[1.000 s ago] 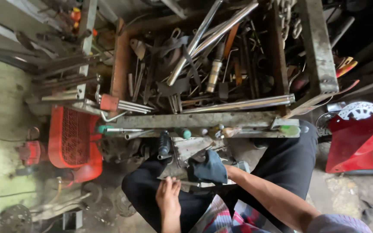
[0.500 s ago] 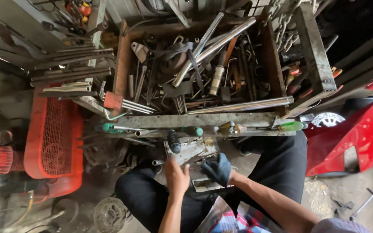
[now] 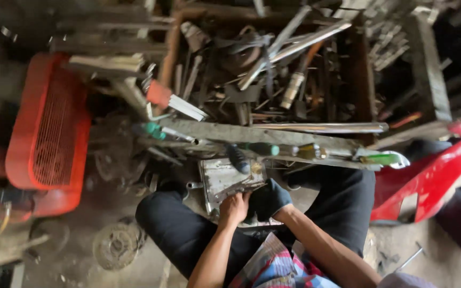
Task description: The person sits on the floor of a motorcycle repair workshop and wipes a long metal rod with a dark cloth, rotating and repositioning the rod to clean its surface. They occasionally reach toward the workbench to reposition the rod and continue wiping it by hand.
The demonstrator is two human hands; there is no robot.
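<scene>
A dull silver metal part, flat and boxy, rests over my knees just below a wooden tool crate. My left hand is bare, and its fingers are curled over the part's near edge. My right hand wears a dark glove and is closed against the part's lower right corner, touching my left hand. What the glove grips is partly hidden. A dark-handled tool lies across the top of the part. My dark trousers frame the part on both sides.
The wooden tool crate ahead is packed with rusty rods, pipes and hand tools. Screwdrivers with green handles lie on its front rail. A red plastic crate stands at the left and a red vehicle panel at the right. A round metal disc lies on the dirty floor.
My left hand has moved up from my lap onto the metal part beside the gloved right hand. The view has shifted and come closer.
</scene>
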